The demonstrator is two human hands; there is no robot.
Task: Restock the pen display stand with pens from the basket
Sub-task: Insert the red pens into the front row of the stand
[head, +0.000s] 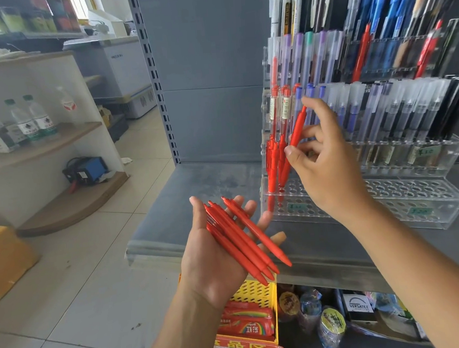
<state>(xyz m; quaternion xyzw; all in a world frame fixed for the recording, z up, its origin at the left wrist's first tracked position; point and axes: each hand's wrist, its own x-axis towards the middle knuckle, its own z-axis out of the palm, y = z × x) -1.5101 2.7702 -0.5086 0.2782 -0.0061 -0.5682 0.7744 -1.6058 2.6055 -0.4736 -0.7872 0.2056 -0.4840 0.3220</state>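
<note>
Bright and evenly lit by soft daylight (seemingly from the window [83, 4] at upper left, blown out to pale yellow-white). Dull sheen across the floor tiles [65, 269]. Darker beneath the grey shelf [209, 181]. Small glints along the clear edges of the pen display stand [451, 142]. Sharpest at centre, on the bundle of pens [236, 242] lying in the left hand [202, 258]; slightly softer on the right hand [326, 166] and the red pen [297, 130] pinched in it. Smeared and blurry toward the top right, among the upper rows. Hazy at far left, around the bottles [30, 120]. Bowed by the wide lens at the edges, as with the leaning shelf upright [158, 83].
</note>
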